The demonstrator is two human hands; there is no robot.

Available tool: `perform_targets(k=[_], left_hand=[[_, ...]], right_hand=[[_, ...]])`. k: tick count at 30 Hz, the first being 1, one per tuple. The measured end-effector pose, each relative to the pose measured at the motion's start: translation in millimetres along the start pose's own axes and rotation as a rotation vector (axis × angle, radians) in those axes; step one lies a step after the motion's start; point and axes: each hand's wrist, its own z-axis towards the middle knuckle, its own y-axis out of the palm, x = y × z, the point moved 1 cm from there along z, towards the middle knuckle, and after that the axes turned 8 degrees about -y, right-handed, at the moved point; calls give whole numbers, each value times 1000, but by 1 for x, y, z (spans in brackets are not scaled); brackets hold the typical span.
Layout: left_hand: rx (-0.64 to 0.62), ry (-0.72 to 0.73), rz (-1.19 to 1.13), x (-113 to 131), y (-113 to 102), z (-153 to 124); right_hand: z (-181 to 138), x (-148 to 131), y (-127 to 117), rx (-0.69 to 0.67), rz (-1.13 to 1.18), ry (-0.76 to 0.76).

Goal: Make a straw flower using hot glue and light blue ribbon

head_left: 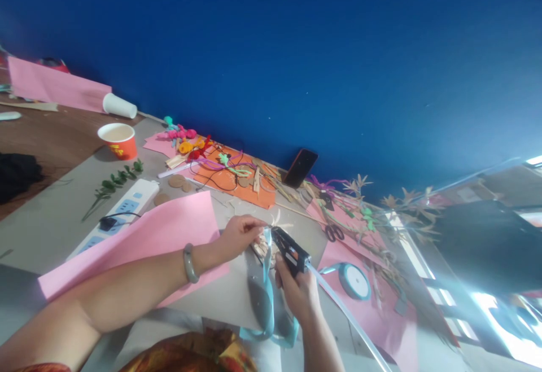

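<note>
My left hand (242,235), a bangle on its wrist, pinches the end of a light blue ribbon (268,298) between thumb and fingers. The ribbon hangs in a loop over the table's front edge. My right hand (300,288) is wrapped round a black hot glue gun (292,250), its nozzle close to the pinched ribbon end. From the back of the gun runs a long clear glue stick (349,320). Beneath the hands, a pale wood-coloured piece (257,252) is partly hidden, and I cannot tell what it is.
Right of the gun lies a ribbon roll (355,281) on pink paper, with scissors (334,232) behind it. A phone (301,167) leans against the blue wall. To the left are a power strip (141,197), pink paper (186,219), a green sprig (114,183) and a paper cup (121,143).
</note>
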Motion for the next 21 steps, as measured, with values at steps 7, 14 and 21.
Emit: perform_targets(k=[7,14,21], left_hand=[[-11,1,15,-5,-1,1],[-8,5,10,-6,-1,2],[4,12,5,-5,-1,1]], right_hand=[[-2,11,-1,-112,-22,7],[-3,4,1,-71,8,-17],[-3,5,0,-56,-16,-34]])
